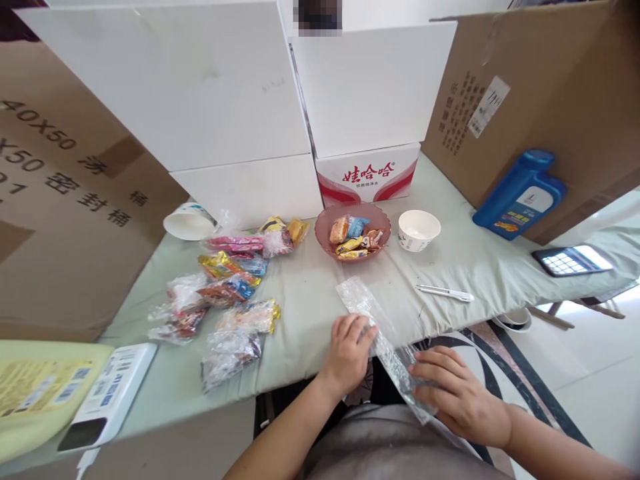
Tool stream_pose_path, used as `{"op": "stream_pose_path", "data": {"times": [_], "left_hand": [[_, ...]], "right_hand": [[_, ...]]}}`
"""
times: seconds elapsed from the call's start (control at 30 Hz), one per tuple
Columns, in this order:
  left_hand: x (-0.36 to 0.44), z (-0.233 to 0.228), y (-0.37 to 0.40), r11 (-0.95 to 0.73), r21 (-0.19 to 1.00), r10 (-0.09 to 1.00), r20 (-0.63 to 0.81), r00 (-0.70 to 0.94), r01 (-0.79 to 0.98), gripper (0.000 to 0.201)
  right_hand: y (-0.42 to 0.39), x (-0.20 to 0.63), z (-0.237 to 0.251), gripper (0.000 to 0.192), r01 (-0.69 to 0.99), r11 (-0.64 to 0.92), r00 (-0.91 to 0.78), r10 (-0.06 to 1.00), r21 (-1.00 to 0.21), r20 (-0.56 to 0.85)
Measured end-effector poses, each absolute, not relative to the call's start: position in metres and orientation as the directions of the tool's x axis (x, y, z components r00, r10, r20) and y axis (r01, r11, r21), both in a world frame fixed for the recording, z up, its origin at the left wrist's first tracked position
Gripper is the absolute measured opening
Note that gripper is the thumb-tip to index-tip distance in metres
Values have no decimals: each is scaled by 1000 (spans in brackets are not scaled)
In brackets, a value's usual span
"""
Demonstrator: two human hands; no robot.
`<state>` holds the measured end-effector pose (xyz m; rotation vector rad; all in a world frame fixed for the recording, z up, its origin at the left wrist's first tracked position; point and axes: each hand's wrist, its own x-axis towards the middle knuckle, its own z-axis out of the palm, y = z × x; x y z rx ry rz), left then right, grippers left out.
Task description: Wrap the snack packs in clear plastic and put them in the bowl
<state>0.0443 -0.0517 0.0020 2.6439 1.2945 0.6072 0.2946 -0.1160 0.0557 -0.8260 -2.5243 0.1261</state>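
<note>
Left hand (349, 350): clear plastic film (391, 358) pinched, lower centre of frame | right hand (457, 395): lower end pinched | light, even tension best kept

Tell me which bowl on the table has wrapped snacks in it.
The pinkish bowl, the only one of that colour, just left of the upright white bowl. Wrapped snacks show inside it; the white bowl shows none.

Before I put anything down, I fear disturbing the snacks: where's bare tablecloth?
The tablecloth is bare between the loose snacks and clear wrapper, and between the white bowl, cutter and blue bottle. Crowded: the left, with snacks, and the front edge, by left hand and right hand.
</note>
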Motion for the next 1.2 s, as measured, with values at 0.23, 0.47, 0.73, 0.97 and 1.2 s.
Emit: {"op": "stream_pose_path", "data": {"times": [0.23,0.47,0.73,0.97,1.2], "left_hand": [[35,1,-63,-726,545,641,316,699,420,48],[30,-11,-60,-587,745,749,350,563,318,76],[31,-7,-56,-576,747,756,332,564,332,61],[34,-1,-54,-605,725,725,332,603,329,39],[37,-1,-56,-611,693,730,308,610,382,36]], "right_hand": [[-74,272,94,27,386,772,-712,597,-505,369],[11,232,61,28,512,392,-488,865,-764,117],[53,211,11,29,647,244,-301,952,-722,52],[46,209,6,20,670,308,-297,945,-676,137],[50,207,1,16,708,515,-442,857,-484,265]]}}
